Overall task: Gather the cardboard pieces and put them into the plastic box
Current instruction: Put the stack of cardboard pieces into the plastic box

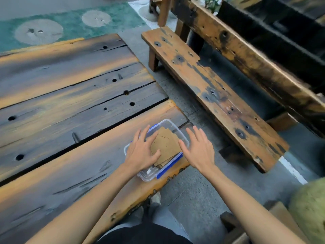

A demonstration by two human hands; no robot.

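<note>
A clear plastic box (171, 125) with blue clips stands at the right edge of the wooden table (70, 106). Brown cardboard pieces (166, 144) lie stacked inside it, their tops above the rim. My left hand (140, 152) rests flat on the left side of the stack, fingers spread, thumb on the cardboard. My right hand (197, 148) hovers at the box's right rim with fingers apart; I cannot tell whether it touches the box.
A long worn wooden bench (211, 92) runs diagonally to the right of the table, with a dark wooden backrest (255, 55) behind it. Grey paving shows between table and bench. A greenish rounded object (309, 208) sits at the lower right.
</note>
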